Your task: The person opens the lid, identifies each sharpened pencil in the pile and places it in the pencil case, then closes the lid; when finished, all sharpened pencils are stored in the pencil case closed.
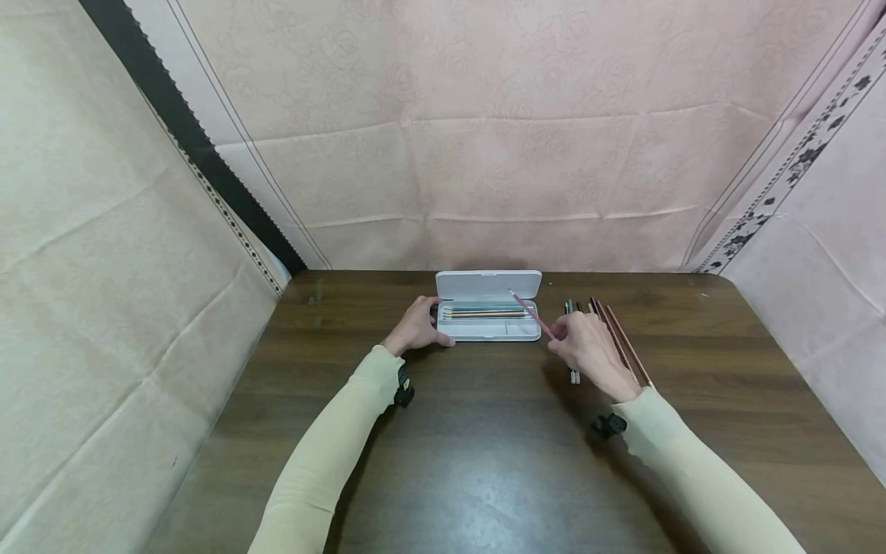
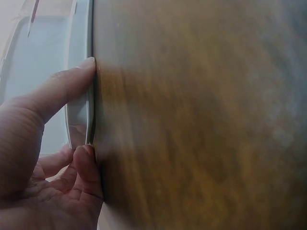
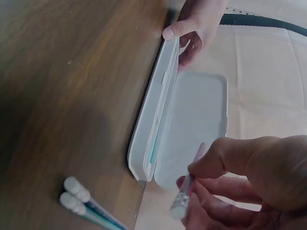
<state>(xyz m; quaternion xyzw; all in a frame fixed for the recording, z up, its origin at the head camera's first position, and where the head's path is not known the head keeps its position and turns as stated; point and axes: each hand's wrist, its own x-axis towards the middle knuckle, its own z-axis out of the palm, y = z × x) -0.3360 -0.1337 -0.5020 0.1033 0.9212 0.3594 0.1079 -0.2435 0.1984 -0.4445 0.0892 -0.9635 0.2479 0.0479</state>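
A white pencil case [image 1: 471,335] lies with its lid [image 1: 489,285] raised at the back; several pencils [image 1: 484,313] lie lengthwise inside. My left hand [image 1: 417,325] grips the case's left end, thumb on the front wall and fingers around the end, as the left wrist view [image 2: 72,110] shows closely. Just right of the case, my right hand [image 1: 588,350] pinches a pink pencil [image 1: 531,314] near its white eraser end. Its other end slants up to the left over the case. In the right wrist view the eraser [image 3: 180,206] sticks out below the thumb.
Two pencils with white erasers [image 3: 72,194] lie on the table beside the right hand. Several dark and brownish pencils [image 1: 628,342] lie right of it, partly hidden by the hand. Pale cloth [image 1: 484,154] hangs behind the wooden table [image 1: 484,438].
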